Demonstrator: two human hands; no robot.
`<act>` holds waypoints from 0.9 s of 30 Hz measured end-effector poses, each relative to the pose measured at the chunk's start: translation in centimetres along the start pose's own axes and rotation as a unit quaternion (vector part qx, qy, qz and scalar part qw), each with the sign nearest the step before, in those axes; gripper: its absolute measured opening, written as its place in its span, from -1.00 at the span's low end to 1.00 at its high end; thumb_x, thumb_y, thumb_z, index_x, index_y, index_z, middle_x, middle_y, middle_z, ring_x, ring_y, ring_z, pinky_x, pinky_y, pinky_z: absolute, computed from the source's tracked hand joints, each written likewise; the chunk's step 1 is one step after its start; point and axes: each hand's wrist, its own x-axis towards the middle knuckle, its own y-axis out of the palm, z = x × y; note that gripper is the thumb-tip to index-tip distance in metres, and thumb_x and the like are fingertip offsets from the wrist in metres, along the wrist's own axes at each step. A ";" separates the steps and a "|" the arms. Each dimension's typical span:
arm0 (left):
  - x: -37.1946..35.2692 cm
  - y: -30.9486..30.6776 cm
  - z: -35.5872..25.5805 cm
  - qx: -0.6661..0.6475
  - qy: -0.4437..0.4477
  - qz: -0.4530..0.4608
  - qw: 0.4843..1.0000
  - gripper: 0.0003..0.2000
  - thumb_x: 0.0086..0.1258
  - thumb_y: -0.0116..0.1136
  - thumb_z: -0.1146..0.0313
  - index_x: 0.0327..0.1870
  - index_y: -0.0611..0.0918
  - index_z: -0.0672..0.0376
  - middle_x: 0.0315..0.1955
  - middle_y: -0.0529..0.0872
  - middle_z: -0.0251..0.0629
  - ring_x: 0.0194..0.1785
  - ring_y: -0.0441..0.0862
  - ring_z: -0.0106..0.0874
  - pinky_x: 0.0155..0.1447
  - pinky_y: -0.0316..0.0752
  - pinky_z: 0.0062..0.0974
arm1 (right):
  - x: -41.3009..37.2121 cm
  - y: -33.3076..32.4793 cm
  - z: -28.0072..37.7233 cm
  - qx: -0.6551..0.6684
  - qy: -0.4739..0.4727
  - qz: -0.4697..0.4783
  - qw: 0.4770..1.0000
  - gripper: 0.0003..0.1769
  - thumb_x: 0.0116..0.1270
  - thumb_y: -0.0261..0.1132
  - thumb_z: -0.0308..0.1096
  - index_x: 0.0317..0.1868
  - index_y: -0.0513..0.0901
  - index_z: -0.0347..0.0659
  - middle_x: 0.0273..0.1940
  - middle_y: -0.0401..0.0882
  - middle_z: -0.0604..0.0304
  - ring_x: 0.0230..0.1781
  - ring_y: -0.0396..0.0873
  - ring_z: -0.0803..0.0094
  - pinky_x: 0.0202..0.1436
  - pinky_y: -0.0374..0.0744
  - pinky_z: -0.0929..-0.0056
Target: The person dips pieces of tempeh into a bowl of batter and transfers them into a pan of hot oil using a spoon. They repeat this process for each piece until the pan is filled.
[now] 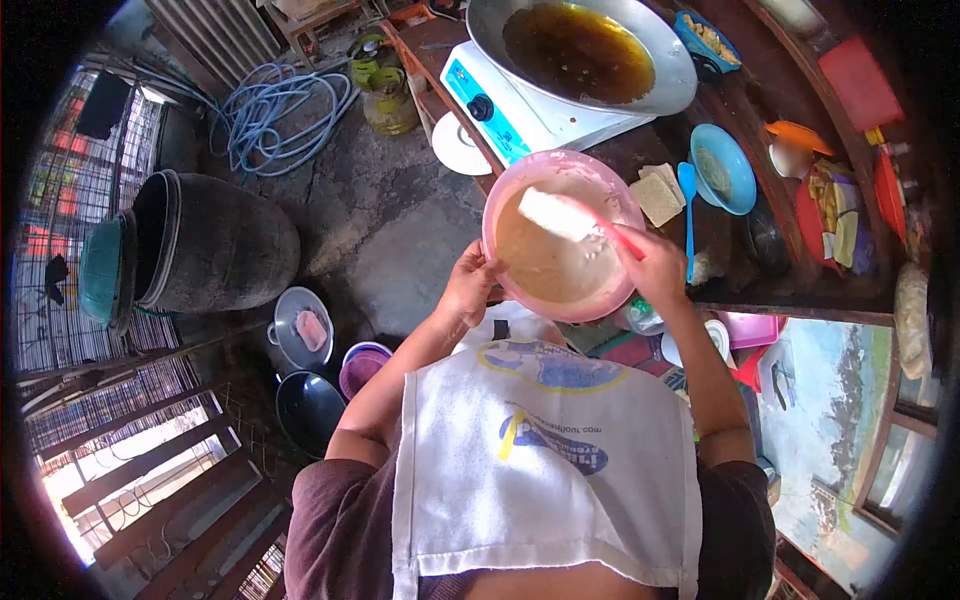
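Left hand clasping pink bowl at its 8 o'clock rim, centre of view; right hand grasping spatula by its red handle, white blade over pale batter; past the bowl, pale slices at 2 o'clock, blue spoon at 3; farther, on the bench, white stove at 12, bearing a wide pan of brown liquid.

The pink bowl looks smooth plastic, the wok glossy metal, the apron matt cloth, the floor rough concrete.
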 end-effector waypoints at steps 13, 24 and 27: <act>-0.8 0.8 -1.4 -0.035 0.004 0.017 0.999 -0.82 0.23 -0.09 0.49 -0.15 0.38 0.12 -0.26 0.54 -0.29 -0.30 0.57 -0.42 -0.28 0.57 -0.38 | -2.0 -2.7 5.3 -0.090 0.043 -0.007 0.995 -0.69 0.15 0.11 -0.18 -0.11 0.58 -0.03 -0.44 0.55 0.14 -0.44 0.54 0.19 -0.37 0.49 0.27; -1.0 0.5 -1.2 -0.028 0.024 -0.001 0.999 -0.84 0.25 -0.09 0.48 -0.15 0.38 0.10 -0.32 0.58 -0.26 -0.37 0.59 -0.39 -0.29 0.56 -0.36 | -0.1 -2.7 3.6 -0.029 0.148 0.100 0.984 -0.69 0.12 0.18 -0.16 -0.19 0.61 -0.15 -0.37 0.58 0.00 -0.34 0.58 0.17 -0.30 0.49 0.36; -1.2 0.5 -1.6 -0.022 0.014 -0.002 1.000 -0.83 0.24 -0.09 0.48 -0.14 0.39 0.10 -0.30 0.57 -0.27 -0.35 0.59 -0.40 -0.27 0.55 -0.37 | 0.4 -2.4 3.6 -0.006 0.122 0.111 0.986 -0.69 0.13 0.18 -0.15 -0.20 0.61 -0.16 -0.37 0.58 0.01 -0.36 0.59 0.20 -0.31 0.49 0.39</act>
